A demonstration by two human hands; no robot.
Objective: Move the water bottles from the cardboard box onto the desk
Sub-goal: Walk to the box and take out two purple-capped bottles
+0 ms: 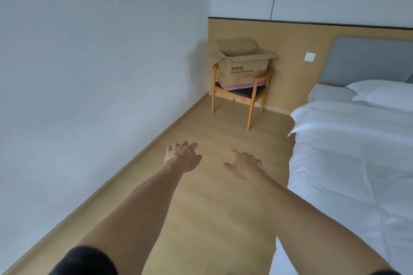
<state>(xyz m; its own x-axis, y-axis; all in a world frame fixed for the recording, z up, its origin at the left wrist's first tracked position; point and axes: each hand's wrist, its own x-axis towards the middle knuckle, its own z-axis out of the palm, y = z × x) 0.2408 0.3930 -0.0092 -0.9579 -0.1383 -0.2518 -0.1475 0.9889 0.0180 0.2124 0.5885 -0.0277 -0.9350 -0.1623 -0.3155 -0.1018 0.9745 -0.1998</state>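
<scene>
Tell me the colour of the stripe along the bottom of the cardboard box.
Purple, along the lower edge of the cardboard box, seen in the head view.

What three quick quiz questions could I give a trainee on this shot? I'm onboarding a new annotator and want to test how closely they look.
1. True or false: the cardboard box sits on the floor.
2. What does each hand hold: the left hand and the right hand?
3. Which lies to the person's right: A) a desk, B) the bed, C) a door?

Key
1. False: it rests on the seat of the wooden chair, flaps open.
2. Nothing; both reach forward with loose fingers.
3. B.
</scene>
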